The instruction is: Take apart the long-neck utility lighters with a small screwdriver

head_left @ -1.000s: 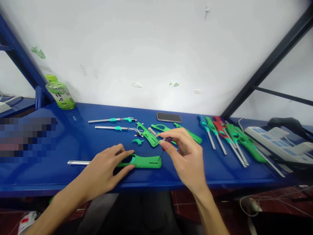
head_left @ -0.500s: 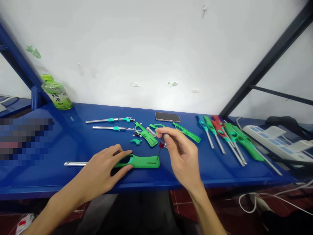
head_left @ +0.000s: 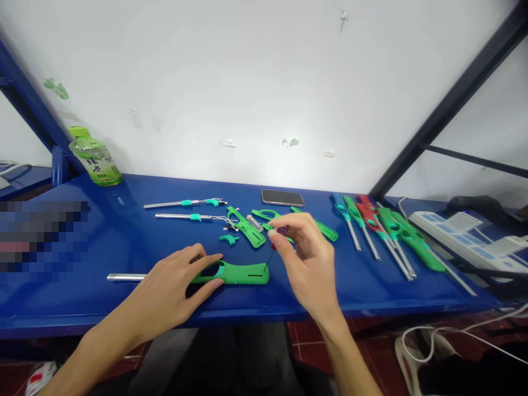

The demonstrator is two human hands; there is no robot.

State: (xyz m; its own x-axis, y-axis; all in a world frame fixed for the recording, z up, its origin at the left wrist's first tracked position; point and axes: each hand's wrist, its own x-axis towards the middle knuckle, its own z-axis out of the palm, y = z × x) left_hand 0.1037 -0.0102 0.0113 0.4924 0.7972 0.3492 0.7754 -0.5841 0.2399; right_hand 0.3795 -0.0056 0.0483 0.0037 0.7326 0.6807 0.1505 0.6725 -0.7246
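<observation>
The lighter [head_left: 237, 273] lies on the table [head_left: 94, 247] under the left hand [head_left: 177, 281], clasped between thumb and forefinger — handle [head_left: 251, 271] jutting out right, tube [head_left: 126, 277] left. The right hand [head_left: 310, 264] pinches the slanting screwdriver [head_left: 270, 256] above it — tip meeting the handle's right end.

two wired tubes [head_left: 177, 216], one screwdriver [head_left: 273, 247], one phone [head_left: 282, 197], one green-capped bottle [head_left: 97, 159]

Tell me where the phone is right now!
In the head view, the phone lies near the back edge of the blue table, around the middle, between the white wall and the green casing pieces.
</observation>
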